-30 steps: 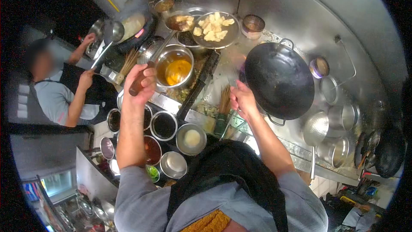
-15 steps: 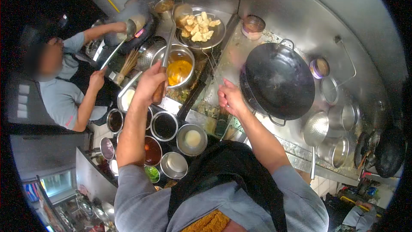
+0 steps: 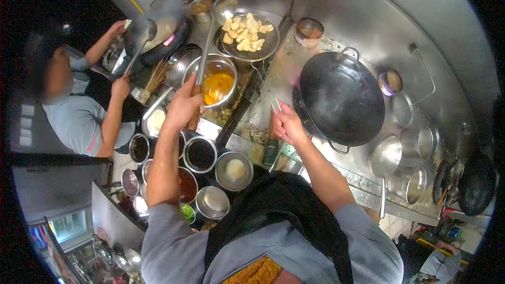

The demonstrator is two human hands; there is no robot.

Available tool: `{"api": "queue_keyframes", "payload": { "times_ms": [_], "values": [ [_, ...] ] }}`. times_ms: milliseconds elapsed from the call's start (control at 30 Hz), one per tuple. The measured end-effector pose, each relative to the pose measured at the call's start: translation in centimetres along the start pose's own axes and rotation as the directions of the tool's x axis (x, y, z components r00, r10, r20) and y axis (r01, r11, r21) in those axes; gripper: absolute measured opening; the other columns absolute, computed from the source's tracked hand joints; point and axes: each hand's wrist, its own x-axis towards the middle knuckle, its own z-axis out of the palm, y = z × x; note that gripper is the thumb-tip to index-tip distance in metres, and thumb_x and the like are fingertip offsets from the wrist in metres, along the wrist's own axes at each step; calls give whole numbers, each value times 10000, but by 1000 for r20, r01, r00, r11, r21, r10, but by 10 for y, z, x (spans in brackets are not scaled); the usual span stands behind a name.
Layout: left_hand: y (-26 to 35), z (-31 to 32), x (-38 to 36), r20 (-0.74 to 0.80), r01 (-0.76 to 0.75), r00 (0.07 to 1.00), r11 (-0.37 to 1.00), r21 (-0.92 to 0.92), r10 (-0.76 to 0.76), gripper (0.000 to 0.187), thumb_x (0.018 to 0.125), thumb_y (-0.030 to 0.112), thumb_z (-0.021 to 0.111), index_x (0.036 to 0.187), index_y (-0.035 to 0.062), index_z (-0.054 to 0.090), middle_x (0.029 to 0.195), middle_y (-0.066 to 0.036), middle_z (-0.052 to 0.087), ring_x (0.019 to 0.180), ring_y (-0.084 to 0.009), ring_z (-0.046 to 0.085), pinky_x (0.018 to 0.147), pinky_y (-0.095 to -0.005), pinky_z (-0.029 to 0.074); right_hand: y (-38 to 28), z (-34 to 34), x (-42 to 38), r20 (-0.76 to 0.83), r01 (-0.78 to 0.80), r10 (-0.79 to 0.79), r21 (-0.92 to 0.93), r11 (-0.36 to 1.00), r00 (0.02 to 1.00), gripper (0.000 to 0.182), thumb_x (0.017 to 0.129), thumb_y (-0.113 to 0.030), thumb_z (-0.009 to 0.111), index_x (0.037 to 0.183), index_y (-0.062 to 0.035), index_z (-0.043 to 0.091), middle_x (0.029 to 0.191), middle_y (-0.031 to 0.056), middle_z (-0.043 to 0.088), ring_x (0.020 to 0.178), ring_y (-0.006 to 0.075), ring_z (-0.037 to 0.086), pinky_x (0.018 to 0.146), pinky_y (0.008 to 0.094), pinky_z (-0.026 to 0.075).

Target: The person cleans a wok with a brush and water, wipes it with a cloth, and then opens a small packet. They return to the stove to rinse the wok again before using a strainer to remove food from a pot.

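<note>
My left hand [image 3: 184, 106] is wrapped round the wooden grip of a long ladle [image 3: 206, 47]. The ladle's bowl is at the far end, just left of a strainer [image 3: 274, 47] heaped with pale yellow food chunks [image 3: 246, 32]. From the strainer a thin wire handle runs toward me, and the fingers of my right hand [image 3: 288, 124] are closed on its end. Below the strainer and nearer to me stands a metal pot [image 3: 235, 81] of golden oil. Close to the right of my right hand, a large black wok [image 3: 342, 100] rests on the stove.
Sauce and seasoning containers [image 3: 201, 154] crowd my left front. A perforated skimmer [image 3: 386, 156] and metal pots [image 3: 408, 184] lie to the right. On the left a co-worker [image 3: 87, 110] handles a ladle over a steaming wok [image 3: 181, 34].
The ladle's bowl has moved up, away from the food chunks. My right hand has shifted slightly toward me and right. The co-worker's ladle and hands have moved left.
</note>
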Motion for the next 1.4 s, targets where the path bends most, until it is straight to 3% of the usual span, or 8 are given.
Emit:
{"api": "queue_keyframes", "payload": {
  "times_ms": [167,400,567,800,867,933,1167,1400],
  "values": [
    [3,-1,-5,73,101,994,950,-297,-83,743,796,43,539,1499,-21,308,826,-36,597,667,-113,542,616,-247,456,-2,1,-12,-33,-3,2,-21,1000,999,467,1010,-92,451,1464,-140,352,632,-8,444,385,93,354,357,252,293],
    [-6,-14,-4,85,163,986,931,-327,-142,748,809,48,542,1509,-15,285,805,-24,576,653,-105,531,568,-261,445,-12,11,-28,-60,-7,9,39,999,998,432,1006,-96,459,1430,-137,388,620,-10,442,382,90,354,360,247,296],
    [-31,-33,13,64,18,998,999,33,-20,746,807,68,574,1497,-22,307,837,-46,602,679,-130,570,610,-272,480,-30,24,-41,-76,66,-69,-41,997,995,424,1002,-101,462,1421,-127,397,620,-11,444,382,83,361,357,238,300],
    [-14,-58,23,130,61,987,962,264,-98,707,811,108,605,1467,-12,372,882,-110,662,785,-191,640,723,-321,512,-49,35,-65,-123,128,-141,-106,986,982,468,996,-94,464,1454,-88,364,605,-10,439,367,79,349,341,232,302],
    [-56,-75,50,156,-298,954,752,588,256,652,809,100,600,1433,10,434,998,-184,696,864,-285,683,807,-364,521,-47,33,-71,-140,131,-146,-109,985,979,485,993,-90,465,1463,-79,351,591,-7,430,361,80,343,337,237,299],
    [-13,-83,53,207,-193,975,780,595,83,603,802,100,598,1394,50,493,1102,-232,671,955,-372,676,880,-409,512,-45,31,-76,-152,145,-169,-161,976,974,497,990,-87,464,1470,-64,338,584,-5,427,359,82,344,336,239,293],
    [54,-87,124,424,-405,905,287,868,-7,513,807,75,560,1310,161,604,1082,-186,690,1000,-365,661,879,-444,515,-38,26,-97,-200,175,-211,-183,968,957,524,991,-86,465,1487,-52,301,577,-2,425,360,89,350,332,239,286],
    [61,-69,184,476,-452,874,194,871,-101,556,770,25,552,1294,197,625,1174,-164,669,1067,-334,647,900,-423,514,-33,17,-112,-225,154,-183,-139,978,957,519,996,-81,459,1492,-81,305,591,1,431,363,91,355,338,240,306]
  ]
}}
